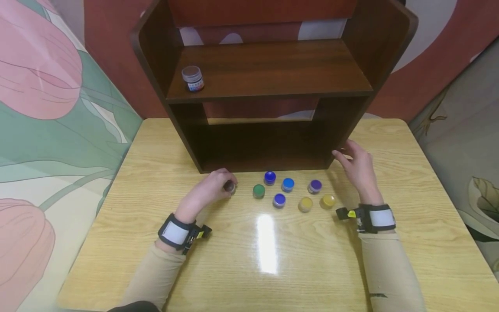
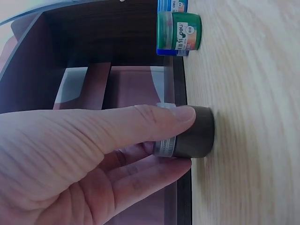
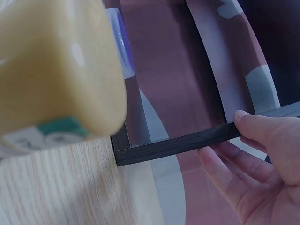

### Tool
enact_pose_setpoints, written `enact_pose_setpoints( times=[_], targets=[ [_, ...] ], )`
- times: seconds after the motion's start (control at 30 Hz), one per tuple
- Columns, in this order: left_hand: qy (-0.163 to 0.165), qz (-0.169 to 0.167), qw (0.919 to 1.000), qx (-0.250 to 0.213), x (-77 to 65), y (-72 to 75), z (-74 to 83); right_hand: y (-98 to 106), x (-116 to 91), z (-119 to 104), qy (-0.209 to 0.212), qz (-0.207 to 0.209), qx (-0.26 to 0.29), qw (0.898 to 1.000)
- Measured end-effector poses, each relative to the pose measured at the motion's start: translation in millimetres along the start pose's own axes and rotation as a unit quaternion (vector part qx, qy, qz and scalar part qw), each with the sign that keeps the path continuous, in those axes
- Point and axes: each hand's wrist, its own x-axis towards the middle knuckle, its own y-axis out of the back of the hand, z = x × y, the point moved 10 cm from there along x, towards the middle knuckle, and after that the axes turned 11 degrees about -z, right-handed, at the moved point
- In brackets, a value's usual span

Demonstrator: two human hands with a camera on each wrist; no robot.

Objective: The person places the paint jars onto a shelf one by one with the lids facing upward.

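My left hand (image 1: 210,187) pinches a small dark grey-brown paint jar (image 2: 199,133) with a clear lid, thumb on one side and fingers on the other. The jar is at the tabletop, by the front left corner of the brown wooden shelf (image 1: 265,95). With thumb and fingers on either side, my right hand (image 1: 356,167) grips the edge of the shelf's right side panel (image 3: 187,140). Between the hands stand a green jar (image 1: 259,191), several blue and purple jars, including a purple jar (image 1: 315,186), and two yellow jars, one of them a yellow jar (image 1: 306,204).
A clear-lidded jar (image 1: 192,78) stands at the left end of the shelf's upper board. The shelf sits toward the back of the wooden table (image 1: 312,260). Patterned cloth (image 1: 43,143) hangs on the left, behind and on the right.
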Motion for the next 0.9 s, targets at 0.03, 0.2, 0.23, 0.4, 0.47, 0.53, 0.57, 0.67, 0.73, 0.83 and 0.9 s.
enact_pose_setpoints(
  times=[0.03, 0.2, 0.23, 0.4, 0.47, 0.53, 0.57, 0.67, 0.73, 0.83, 0.9],
  targets=[
    [0.000, -0.001, 1.0000, 0.001, 0.2, -0.5, 0.0, 0, 0, 0, 0.000, 0.000, 0.000, 1.000],
    [-0.003, -0.001, 1.0000, 0.004, -0.4, -1.1, 0.1, 0, 0, 0, -0.002, -0.002, 0.001, 1.000],
    [-0.002, -0.001, 1.0000, 0.004, -0.4, -1.2, -0.3, 0, 0, 0, -0.002, -0.002, 0.001, 1.000],
    [0.004, -0.004, 1.0000, -0.001, 0.6, -2.9, -4.3, 0, 0, 0, -0.005, -0.002, 0.001, 1.000],
    [0.004, -0.004, 1.0000, 0.001, 0.9, -3.5, -6.1, 0, -1, 0, -0.005, -0.002, 0.002, 1.000],
    [-0.002, -0.002, 1.0000, 0.000, 1.5, -3.7, -7.1, 0, -1, 0, -0.005, -0.002, 0.002, 1.000],
    [-0.005, 0.000, 1.0000, -0.003, 1.8, -3.7, -7.7, 0, -1, 0, -0.005, -0.002, 0.002, 1.000],
    [-0.011, 0.003, 0.9996, -0.026, 2.7, -3.6, -10.6, 0, -1, -1, -0.005, -0.003, 0.002, 1.000],
    [-0.012, 0.003, 0.9989, -0.045, 3.2, -3.4, -12.6, 0, -1, -1, -0.006, -0.005, 0.002, 1.000],
    [-0.005, 0.000, 0.9978, -0.066, 4.0, -3.1, -15.9, 0, -1, -1, -0.006, -0.005, 0.003, 1.000],
    [-0.002, 0.000, 0.9972, -0.075, 4.6, -2.1, -16.7, 0, -1, 0, -0.004, -0.004, 0.003, 1.000]
  ],
)
